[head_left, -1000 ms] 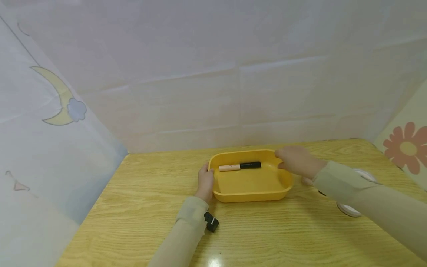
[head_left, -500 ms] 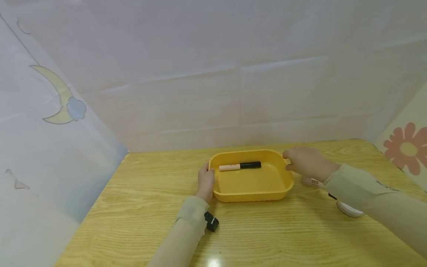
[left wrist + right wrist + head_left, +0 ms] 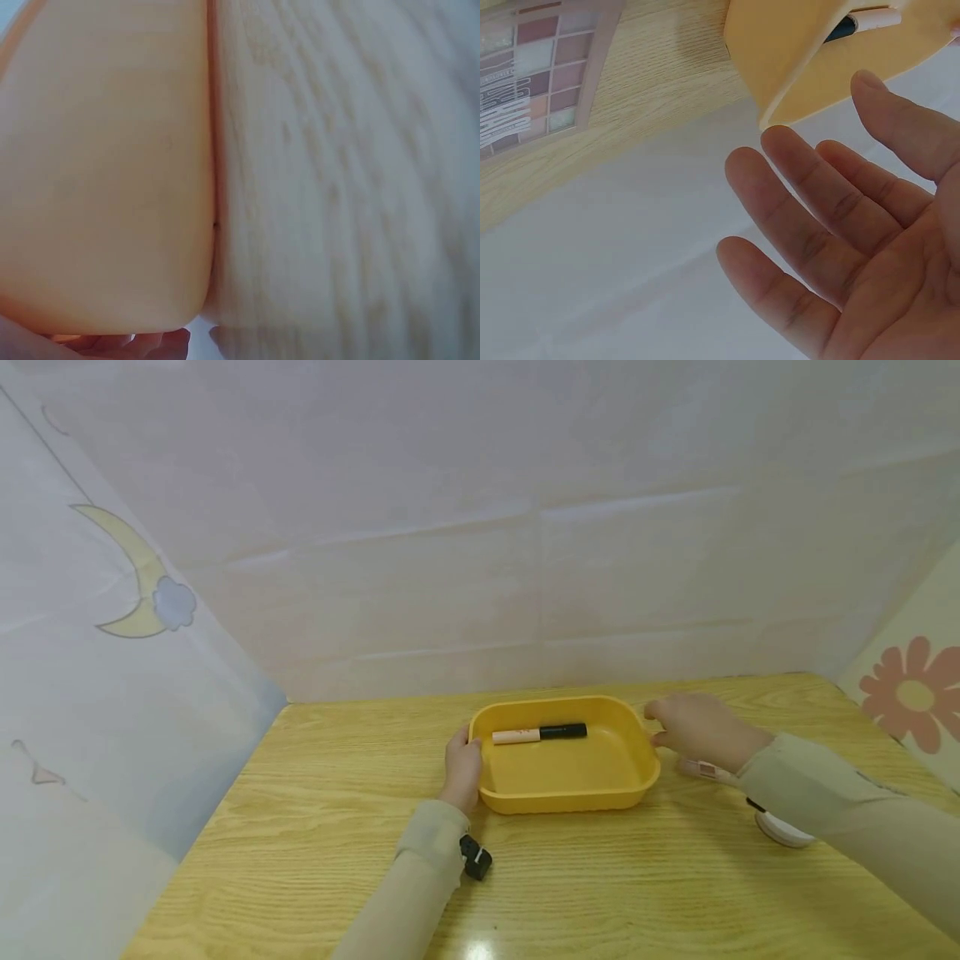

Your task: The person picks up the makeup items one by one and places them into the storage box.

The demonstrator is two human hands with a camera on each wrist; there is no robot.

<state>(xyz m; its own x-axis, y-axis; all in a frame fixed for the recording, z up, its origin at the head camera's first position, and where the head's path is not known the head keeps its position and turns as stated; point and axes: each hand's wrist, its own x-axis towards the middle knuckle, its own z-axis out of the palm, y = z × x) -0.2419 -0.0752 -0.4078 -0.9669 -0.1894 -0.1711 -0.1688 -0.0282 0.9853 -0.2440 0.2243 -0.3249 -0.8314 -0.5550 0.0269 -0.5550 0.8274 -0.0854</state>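
Note:
A shallow yellow plastic tray [image 3: 570, 770] stands on the wooden table. My left hand [image 3: 462, 770] grips its left side, the thumb at the rim; in the left wrist view its fingertips [image 3: 174, 345] curl at the tray's far end. Inside, near the back wall, lies a cosmetic tube [image 3: 517, 737], pale pink with a long black cap. My right hand [image 3: 701, 728] hovers just off the tray's right rim, holding nothing. In the right wrist view its fingers [image 3: 802, 217] are spread and slightly bent. Beneath that hand lies an eyeshadow palette [image 3: 551, 71], partly hidden by the sleeve in the head view.
A round white item [image 3: 783, 832] sits partly under my right forearm, with a thin black object [image 3: 755, 805] beside it. Behind the table [image 3: 322, 827] hangs a pale cloth backdrop [image 3: 420, 568]. A black wrist device [image 3: 476, 858] is strapped by my left cuff.
My right hand has drawn back rightward from over the tray's right rim, baring more of the palette. The tray, the tube and my left hand have stayed in place.

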